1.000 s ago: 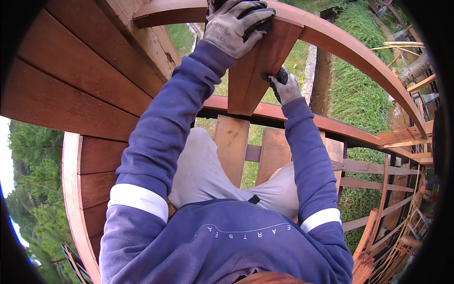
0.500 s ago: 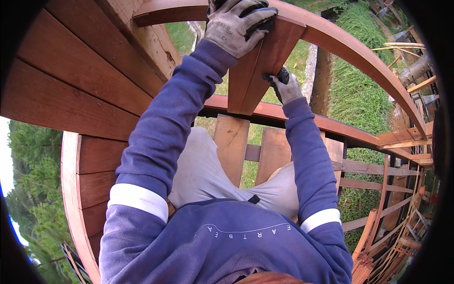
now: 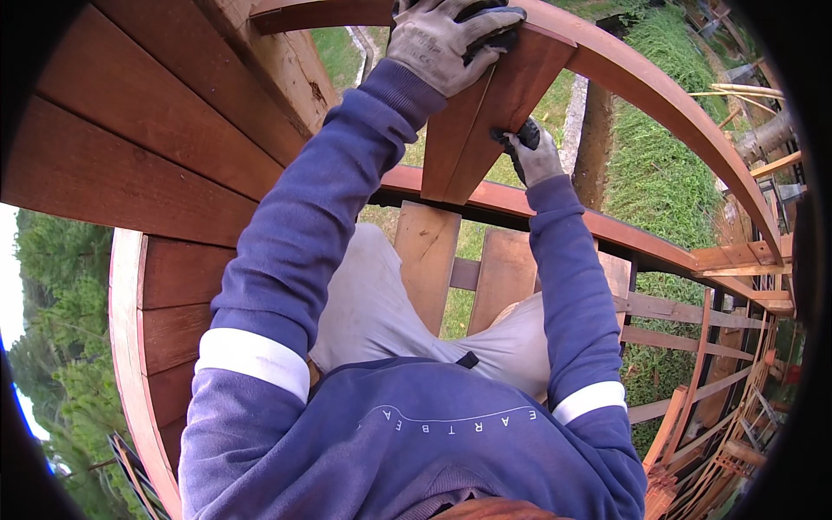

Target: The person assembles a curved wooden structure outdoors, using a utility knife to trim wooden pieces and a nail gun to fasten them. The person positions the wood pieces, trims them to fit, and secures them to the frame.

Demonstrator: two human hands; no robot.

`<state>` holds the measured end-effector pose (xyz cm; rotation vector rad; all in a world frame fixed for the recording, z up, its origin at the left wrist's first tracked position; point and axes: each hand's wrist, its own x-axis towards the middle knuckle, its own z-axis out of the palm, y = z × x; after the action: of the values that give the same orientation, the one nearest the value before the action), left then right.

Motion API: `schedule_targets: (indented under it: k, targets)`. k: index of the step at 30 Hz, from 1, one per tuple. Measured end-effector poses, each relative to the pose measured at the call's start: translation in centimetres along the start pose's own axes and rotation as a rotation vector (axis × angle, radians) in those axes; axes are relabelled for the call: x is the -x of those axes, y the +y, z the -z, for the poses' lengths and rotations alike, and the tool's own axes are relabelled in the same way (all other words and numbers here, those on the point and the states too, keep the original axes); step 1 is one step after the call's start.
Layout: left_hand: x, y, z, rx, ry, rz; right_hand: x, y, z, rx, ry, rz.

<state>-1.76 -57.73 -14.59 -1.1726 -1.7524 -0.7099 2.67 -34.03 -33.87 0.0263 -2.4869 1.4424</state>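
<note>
Navy sweatshirt (image 3: 459, 407) nearest, grey trousers (image 3: 368, 295) beyond its hem. Gloved right hand (image 3: 536, 156) was closed on right edge of two reddish boards (image 3: 490, 130). Boards rose from lower rail (image 3: 511, 199) to curved rail (image 3: 680, 108). Gloved left hand (image 3: 446, 43) lay over their top, fingers loosely bent; couldn't tell if it gripped. Hands and boards appeared slightly farther right than second earlier, contacts unchanged. Grass (image 3: 654, 165) lay beyond.

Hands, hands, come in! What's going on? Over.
Left hand over top of boards. Right hand at their right edge. Boards between curved rail and lower rail. Left hand partly hides their top.
</note>
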Motion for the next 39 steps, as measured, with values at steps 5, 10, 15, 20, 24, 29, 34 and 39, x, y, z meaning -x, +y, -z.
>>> schedule_targets:
  k: [5,10,15,20,24,29,34,39]
  targets:
    - [0.1,0.0,0.0,-0.013,-0.005,0.008,0.3,-1.7,0.2,0.026,-0.006,0.051]
    - [0.1,-0.1,-0.1,-0.005,0.012,-0.003,0.4,-2.2,0.4,0.002,-0.018,0.036]
    - [0.1,-0.1,-0.2,0.001,0.018,-0.004,0.0,-1.6,0.6,-0.004,-0.059,0.032]
    - [0.2,0.0,0.0,0.000,0.016,-0.007,-0.1,0.1,0.2,0.122,-0.044,0.146]
    - [0.3,0.1,-0.3,0.003,0.013,0.000,0.1,0.1,0.3,0.117,-0.066,0.141]
    - [-0.3,0.5,0.4,-0.088,-0.021,0.005,0.3,-0.2,0.3,0.159,-0.059,0.084]
    - [0.5,0.0,2.3,0.187,0.101,0.052,0.6,-0.5,1.1,0.389,-0.035,0.273]
    - [0.6,-3.4,7.2,0.533,0.631,0.582,0.4,-3.5,-0.1,0.105,-0.037,0.208]
